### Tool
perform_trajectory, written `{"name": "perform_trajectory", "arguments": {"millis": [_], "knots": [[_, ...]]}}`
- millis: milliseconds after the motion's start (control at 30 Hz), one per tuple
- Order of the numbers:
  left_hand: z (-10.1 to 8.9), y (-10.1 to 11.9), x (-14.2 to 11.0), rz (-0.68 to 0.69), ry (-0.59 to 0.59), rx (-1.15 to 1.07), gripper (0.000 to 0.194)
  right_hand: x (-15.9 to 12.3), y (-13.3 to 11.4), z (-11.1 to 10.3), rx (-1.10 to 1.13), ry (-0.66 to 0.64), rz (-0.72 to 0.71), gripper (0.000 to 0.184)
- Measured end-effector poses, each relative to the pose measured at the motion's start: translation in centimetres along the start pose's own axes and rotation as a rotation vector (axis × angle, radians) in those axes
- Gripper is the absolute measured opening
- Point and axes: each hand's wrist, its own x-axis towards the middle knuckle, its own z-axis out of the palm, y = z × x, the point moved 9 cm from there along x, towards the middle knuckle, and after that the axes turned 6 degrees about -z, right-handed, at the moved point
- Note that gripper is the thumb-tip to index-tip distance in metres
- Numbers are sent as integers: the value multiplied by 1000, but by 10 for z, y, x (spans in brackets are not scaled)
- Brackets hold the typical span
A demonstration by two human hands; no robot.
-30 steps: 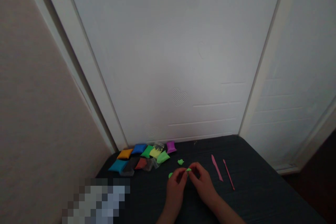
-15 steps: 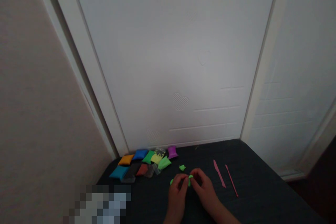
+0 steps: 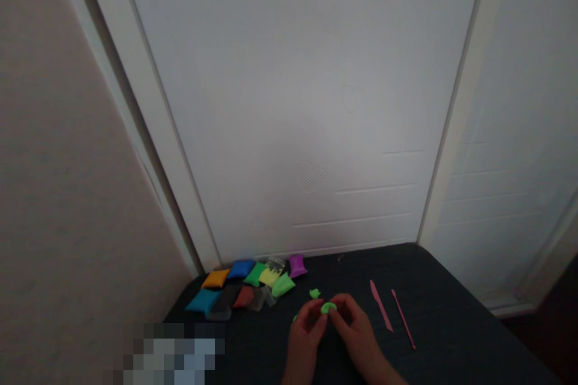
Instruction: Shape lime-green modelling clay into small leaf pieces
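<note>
Between the fingertips of both hands is a light green piece of modelling clay (image 3: 329, 308), rounded and flattish. My left hand (image 3: 307, 334) pinches it from the left, and my right hand (image 3: 356, 325) grips its right side with thumb and fingers. Just beyond the hands a small green clay lump (image 3: 315, 293) lies on the dark table (image 3: 262, 349). Another bit of green clay (image 3: 295, 317) peeks out at the left edge of my left hand, mostly hidden by it.
To the right lie a pink plastic knife (image 3: 382, 305) and a thin pink stick tool (image 3: 403, 319). Several coloured clay packets, among them a blue one (image 3: 241, 269) and a purple one (image 3: 297, 266), lie at the back left. A white panel (image 3: 289, 102) rises behind the table.
The green clay between my fingers has turned and now shows a wider, rounder face. My hands stay almost in place, and the view has shifted slightly.
</note>
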Motion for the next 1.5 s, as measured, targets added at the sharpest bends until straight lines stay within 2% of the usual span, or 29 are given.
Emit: {"name": "perform_trajectory", "arguments": {"millis": [167,367,533,833,1067,1500], "knots": [[-1,17,-5,73,51,200,20,0,-4,1,-61,-24,-10,13],[-4,24,-9,129,115,309,15,-2,-11,5,-144,-74,-54,9],[-2,27,-10,198,122,437,14,-1,-11,3,-161,-79,-48,8],[1,30,-12,229,97,492,17,-2,-8,1,-172,-61,-48,10],[0,32,-13,247,113,537,16,0,-8,3,-195,-94,-61,11],[1,37,-17,358,158,612,12,1,-7,1,-238,-71,-87,8]]}}
